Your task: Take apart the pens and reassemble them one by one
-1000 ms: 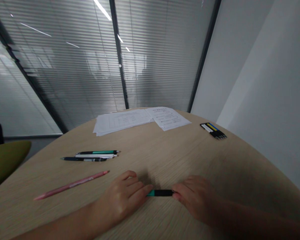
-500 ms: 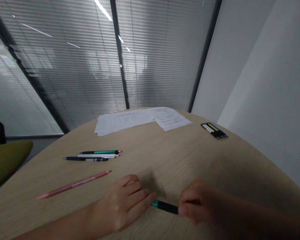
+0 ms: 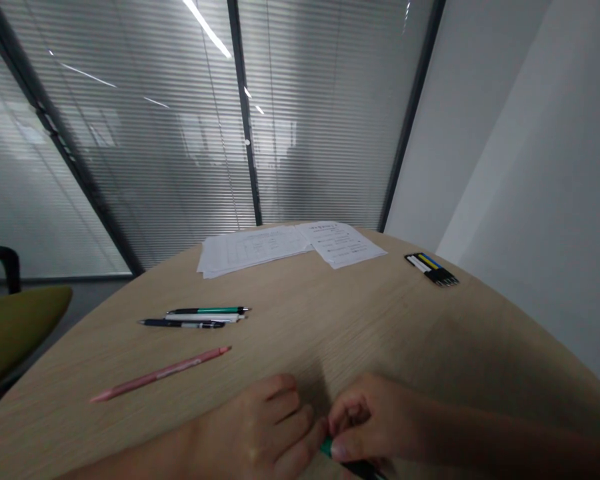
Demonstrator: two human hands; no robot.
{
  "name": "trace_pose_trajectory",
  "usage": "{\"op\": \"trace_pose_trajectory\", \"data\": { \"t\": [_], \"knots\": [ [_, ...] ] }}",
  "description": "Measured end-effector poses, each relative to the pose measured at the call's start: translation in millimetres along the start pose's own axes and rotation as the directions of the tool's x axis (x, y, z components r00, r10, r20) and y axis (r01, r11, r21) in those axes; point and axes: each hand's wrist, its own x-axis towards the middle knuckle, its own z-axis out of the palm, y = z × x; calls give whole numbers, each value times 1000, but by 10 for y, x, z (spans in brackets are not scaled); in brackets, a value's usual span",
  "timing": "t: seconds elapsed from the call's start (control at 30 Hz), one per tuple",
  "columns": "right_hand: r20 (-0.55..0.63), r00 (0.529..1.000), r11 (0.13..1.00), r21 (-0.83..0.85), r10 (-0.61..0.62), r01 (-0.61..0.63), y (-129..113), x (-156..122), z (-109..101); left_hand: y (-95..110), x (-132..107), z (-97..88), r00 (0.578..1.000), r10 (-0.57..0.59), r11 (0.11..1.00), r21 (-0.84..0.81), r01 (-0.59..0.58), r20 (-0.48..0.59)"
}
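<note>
Low in the head view, a green and black pen (image 3: 363, 469) lies at a slant between my hands, partly covered by them. My left hand (image 3: 275, 427) is closed around its green end, which the fingers hide. Thumb and fingers of my right hand (image 3: 370, 423) pinch the pen close beside the left fingertips, where green meets black. The pen's black part runs down past my right thumb to the bottom edge. Left of my hands, a pink pen (image 3: 160, 375) rests on the table.
Farther back on the wooden table (image 3: 300, 307) lie a green and black pen (image 3: 210, 310), a white pen (image 3: 205, 318) and a black pen (image 3: 183, 324). Printed sheets (image 3: 260, 250) sit at the far edge. Several slim pens (image 3: 433, 269) lie at the right. A green chair (image 3: 25, 320) stands left.
My right hand has moved left along the pen, from its black end to beside my left hand. The left fingers are more curled. The view has shifted slightly.
</note>
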Motion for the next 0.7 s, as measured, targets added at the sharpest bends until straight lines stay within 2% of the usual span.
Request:
{"op": "trace_pose_trajectory", "data": {
  "t": [0.13, 0.2, 0.27, 0.33, 0.43, 0.6, 0.7],
  "knots": [
    [66, 995, 993, 93, 70, -76, -34, 77, 0, 8, -21, 2, 999, 16, 999, 50, -14, -49],
    [124, 992, 988, 146, 24, -42, -11, 88, -59, 0, -32, 5, 998, -5, 996, 94, 11, -60],
    [133, 991, 979, 205, -19, -9, 32, 92, -161, -25, -46, 11, 997, -57, 988, 139, 63, -51],
    [61, 998, 960, 280, -28, 10, 73, 91, -299, -65, -71, 25, 992, -124, 978, 167, 128, -36],
    [-130, 989, 898, 424, -65, 115, 108, 65, -535, -137, -129, 67, 971, -237, 957, 168, 234, -3],
    [-377, 919, 827, 475, -116, 299, 133, -23, -855, -210, -209, 147, 892, -434, 898, -15, 439, 128],
    [-457, 880, 826, 443, -128, 349, 143, -54, -942, -227, -221, 161, 839, -481, 842, -130, 523, 254]
  ]
}}
